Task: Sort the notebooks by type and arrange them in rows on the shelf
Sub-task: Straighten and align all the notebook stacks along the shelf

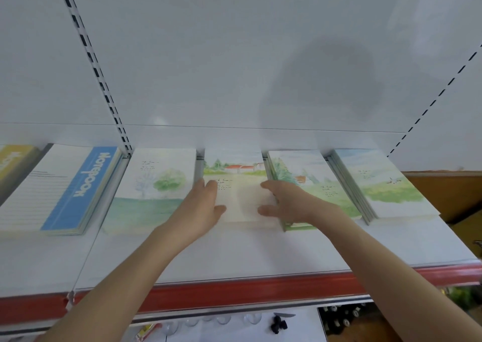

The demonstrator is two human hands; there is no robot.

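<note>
Several stacks of watercolour-cover notebooks lie in a row on the white shelf [234,253]. The tree-cover stack [154,187] is at the left, the red-roof house stack [236,182] in the middle, a green landscape stack [313,182] and a meadow stack [386,185] to the right. My left hand [202,206] rests flat against the left edge of the house stack. My right hand [284,200] presses its right edge, fingers spread over the cover. Neither hand lifts anything.
A blue-and-white "notebook" stack [67,187] and a yellow one [13,159] lie on the neighbouring shelf section at the left. A slotted upright [104,88] divides the back panel. The shelf has a red front rail [234,292]. A brown surface [448,193] shows at the right.
</note>
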